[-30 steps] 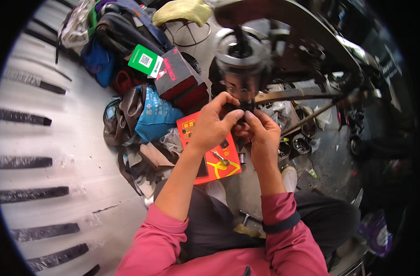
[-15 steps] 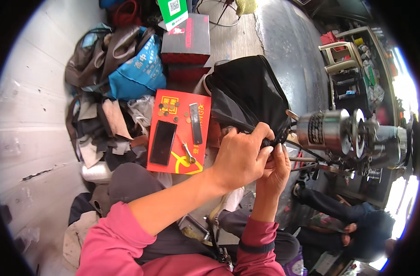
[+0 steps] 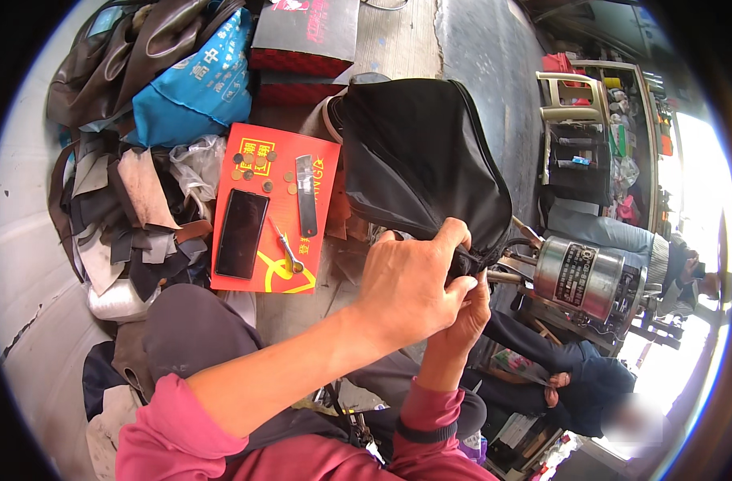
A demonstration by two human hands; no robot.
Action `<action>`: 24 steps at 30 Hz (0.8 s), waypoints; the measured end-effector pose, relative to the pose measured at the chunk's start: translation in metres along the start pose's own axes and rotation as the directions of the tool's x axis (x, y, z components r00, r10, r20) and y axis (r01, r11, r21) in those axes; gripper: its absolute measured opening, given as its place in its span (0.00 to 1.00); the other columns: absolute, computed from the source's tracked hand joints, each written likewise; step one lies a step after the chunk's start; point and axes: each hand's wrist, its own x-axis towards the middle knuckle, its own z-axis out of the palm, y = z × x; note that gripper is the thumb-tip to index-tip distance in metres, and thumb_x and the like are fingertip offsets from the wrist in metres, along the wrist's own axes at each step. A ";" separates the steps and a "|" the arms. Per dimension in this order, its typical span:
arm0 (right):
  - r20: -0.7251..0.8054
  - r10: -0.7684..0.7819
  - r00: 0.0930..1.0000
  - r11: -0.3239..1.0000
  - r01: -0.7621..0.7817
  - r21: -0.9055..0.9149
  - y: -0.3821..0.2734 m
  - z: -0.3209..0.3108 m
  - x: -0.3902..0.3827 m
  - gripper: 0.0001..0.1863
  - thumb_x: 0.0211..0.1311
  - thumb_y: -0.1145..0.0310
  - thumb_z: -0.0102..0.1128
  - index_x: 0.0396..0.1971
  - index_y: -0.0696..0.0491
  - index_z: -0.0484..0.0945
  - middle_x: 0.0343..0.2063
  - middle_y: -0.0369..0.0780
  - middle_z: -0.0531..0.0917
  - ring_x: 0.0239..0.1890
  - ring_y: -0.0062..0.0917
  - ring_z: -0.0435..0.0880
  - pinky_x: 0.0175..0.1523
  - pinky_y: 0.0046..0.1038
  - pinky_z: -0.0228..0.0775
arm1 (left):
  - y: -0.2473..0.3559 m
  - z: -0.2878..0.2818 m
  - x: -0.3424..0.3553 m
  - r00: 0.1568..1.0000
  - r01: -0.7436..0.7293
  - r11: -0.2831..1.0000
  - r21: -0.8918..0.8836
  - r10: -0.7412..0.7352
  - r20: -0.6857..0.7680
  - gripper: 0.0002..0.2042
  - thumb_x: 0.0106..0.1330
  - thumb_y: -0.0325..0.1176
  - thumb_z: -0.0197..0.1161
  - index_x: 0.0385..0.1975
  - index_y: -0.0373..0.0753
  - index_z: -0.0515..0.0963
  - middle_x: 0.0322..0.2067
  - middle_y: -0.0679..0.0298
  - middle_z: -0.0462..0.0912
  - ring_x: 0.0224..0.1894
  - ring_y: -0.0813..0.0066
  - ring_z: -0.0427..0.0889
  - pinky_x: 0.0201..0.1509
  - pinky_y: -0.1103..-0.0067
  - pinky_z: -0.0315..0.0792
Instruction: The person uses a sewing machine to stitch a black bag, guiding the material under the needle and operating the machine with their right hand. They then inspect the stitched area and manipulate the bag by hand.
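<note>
A black bag [image 3: 414, 152], with a zip running round its edge, hangs from my fingers beside a silver cylindrical machine head [image 3: 578, 276]. My left hand [image 3: 406, 280] is closed, thumb and forefinger pinching the bag's gathered lower corner. Just below it my right hand [image 3: 466, 313] pinches the same bunched edge from underneath, its fingers partly hidden behind the left hand. The fine detail of the corner between my fingertips is too dark to make out.
To the left lies a red box [image 3: 261, 148] carrying a black phone [image 3: 241, 232], several coins, a metal strip [image 3: 306, 200] and a small metal tool [image 3: 289, 252]. Beyond are fabric scraps [image 3: 145, 192], a blue bag [image 3: 193, 88] and a dark box [image 3: 306, 36]. Other people are at the right.
The view has shifted, so the red box and scraps sit further left. A standing person now shows behind the machine. Both hands keep their pinch on the bag's corner.
</note>
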 end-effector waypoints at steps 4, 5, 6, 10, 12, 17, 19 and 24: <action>-0.020 -0.023 1.000 1.000 0.023 0.020 0.002 -0.001 0.001 0.18 0.79 0.59 0.52 0.53 0.57 0.80 0.44 0.43 0.88 0.44 0.29 0.89 0.52 0.33 0.83 | -0.001 -0.005 0.002 0.997 -0.044 0.997 0.061 0.041 0.061 0.18 0.60 0.36 0.71 0.47 0.39 0.76 0.16 0.56 0.80 0.24 0.49 0.84 0.35 0.59 0.75; -0.022 -0.026 0.999 0.999 0.027 0.034 0.002 -0.003 0.003 0.17 0.79 0.59 0.52 0.53 0.57 0.80 0.44 0.42 0.88 0.43 0.29 0.89 0.51 0.32 0.83 | -0.002 -0.006 0.003 0.995 -0.035 0.997 0.062 0.029 0.093 0.19 0.59 0.36 0.70 0.47 0.38 0.75 0.17 0.54 0.82 0.25 0.48 0.85 0.35 0.58 0.75; 0.022 -0.024 0.999 0.999 0.023 0.042 0.002 -0.004 0.003 0.16 0.78 0.64 0.53 0.54 0.58 0.78 0.47 0.43 0.87 0.47 0.30 0.88 0.56 0.33 0.81 | -0.002 -0.007 0.004 0.997 -0.060 0.995 0.076 0.055 0.062 0.19 0.60 0.37 0.71 0.48 0.38 0.76 0.16 0.54 0.80 0.23 0.49 0.84 0.32 0.59 0.75; 0.145 -0.035 0.989 0.995 0.021 0.099 0.001 -0.009 0.005 0.15 0.75 0.74 0.56 0.57 0.61 0.76 0.53 0.45 0.85 0.54 0.32 0.86 0.64 0.34 0.78 | -0.005 -0.010 0.012 0.995 -0.092 0.991 0.095 0.089 0.034 0.20 0.60 0.39 0.72 0.49 0.38 0.79 0.14 0.55 0.78 0.21 0.51 0.83 0.28 0.61 0.74; 0.115 -0.043 0.992 0.995 0.032 0.090 0.001 -0.009 0.003 0.13 0.76 0.71 0.56 0.54 0.59 0.78 0.50 0.44 0.86 0.50 0.30 0.87 0.60 0.34 0.80 | -0.007 -0.012 0.017 0.995 -0.071 0.993 0.098 0.064 0.072 0.19 0.59 0.40 0.71 0.47 0.37 0.81 0.15 0.53 0.79 0.22 0.52 0.84 0.29 0.62 0.75; -0.030 -0.069 0.997 0.997 0.071 0.041 0.001 -0.005 0.002 0.14 0.78 0.63 0.54 0.49 0.58 0.81 0.43 0.44 0.88 0.42 0.29 0.89 0.52 0.33 0.82 | -0.006 -0.006 0.010 0.997 -0.037 0.996 -0.086 0.043 0.063 0.11 0.59 0.34 0.70 0.39 0.37 0.83 0.19 0.53 0.83 0.23 0.54 0.85 0.29 0.66 0.76; 0.064 -0.055 0.996 0.998 0.054 0.024 -0.001 -0.006 0.002 0.15 0.78 0.63 0.54 0.49 0.58 0.81 0.43 0.44 0.88 0.43 0.30 0.89 0.52 0.33 0.82 | -0.006 -0.005 0.007 0.996 -0.066 0.992 -0.110 0.072 0.057 0.11 0.59 0.33 0.69 0.39 0.37 0.83 0.19 0.53 0.83 0.22 0.57 0.85 0.28 0.68 0.75; 0.183 0.006 0.983 0.994 -0.026 0.105 -0.006 -0.011 0.002 0.11 0.74 0.73 0.57 0.52 0.59 0.79 0.48 0.45 0.87 0.50 0.32 0.87 0.60 0.39 0.80 | -0.007 -0.006 0.008 0.996 -0.050 0.987 -0.155 0.061 0.069 0.11 0.61 0.35 0.71 0.39 0.38 0.82 0.18 0.54 0.82 0.21 0.57 0.84 0.26 0.69 0.75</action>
